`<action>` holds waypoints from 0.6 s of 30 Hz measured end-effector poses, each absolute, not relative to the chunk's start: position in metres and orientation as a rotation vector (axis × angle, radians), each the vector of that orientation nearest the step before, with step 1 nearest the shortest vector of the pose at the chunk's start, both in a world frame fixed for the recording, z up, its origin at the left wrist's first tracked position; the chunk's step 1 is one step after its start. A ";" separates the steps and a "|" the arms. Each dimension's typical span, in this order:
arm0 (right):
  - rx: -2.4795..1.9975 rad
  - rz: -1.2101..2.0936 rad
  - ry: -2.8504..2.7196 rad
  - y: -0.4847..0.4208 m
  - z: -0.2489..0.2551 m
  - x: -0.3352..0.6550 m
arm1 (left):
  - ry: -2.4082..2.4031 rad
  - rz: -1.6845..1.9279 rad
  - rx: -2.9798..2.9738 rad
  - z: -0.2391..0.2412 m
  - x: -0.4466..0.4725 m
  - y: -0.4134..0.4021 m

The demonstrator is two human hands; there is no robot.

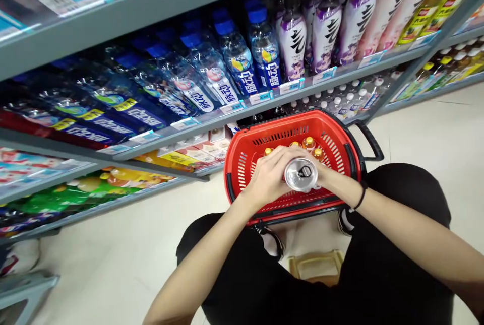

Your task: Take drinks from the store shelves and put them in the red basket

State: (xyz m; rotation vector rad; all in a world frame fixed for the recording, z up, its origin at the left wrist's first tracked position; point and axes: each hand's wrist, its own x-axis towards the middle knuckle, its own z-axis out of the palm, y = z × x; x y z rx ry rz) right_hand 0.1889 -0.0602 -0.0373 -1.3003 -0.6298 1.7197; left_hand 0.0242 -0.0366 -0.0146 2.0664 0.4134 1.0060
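Note:
A silver-topped drink can is held over the red shopping basket, its pull-tab end towards me. My left hand wraps the can's left side. On the far and right side my right hand is closed round it too, partly hidden behind the can. The fingers of both hands meet beyond the can's rim. Inside the basket, just past my hands, stand several bottles with orange caps. The lower part of the can and the bottles' bodies are mostly hidden.
Blue-capped drink bottles and purple-labelled bottles fill the shelf ahead. Small bottles stand on the lower shelf. A black basket handle sticks out to the right. My knees flank the basket, and a small stool is beneath me.

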 end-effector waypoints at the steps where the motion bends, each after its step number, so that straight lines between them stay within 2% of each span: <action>1: -1.308 1.750 -0.629 -0.062 -0.033 0.188 | 0.517 1.004 1.956 -0.014 0.025 -0.036; 5: -1.289 2.005 -0.666 -0.066 -0.010 0.184 | 0.912 1.095 1.308 -0.008 0.026 -0.021; 10: -1.077 2.047 -0.798 -0.069 0.012 0.186 | 0.928 1.242 0.852 -0.009 0.029 0.001; 18: -1.023 1.818 -0.977 -0.073 0.009 0.187 | 0.861 0.761 0.277 -0.027 0.042 -0.001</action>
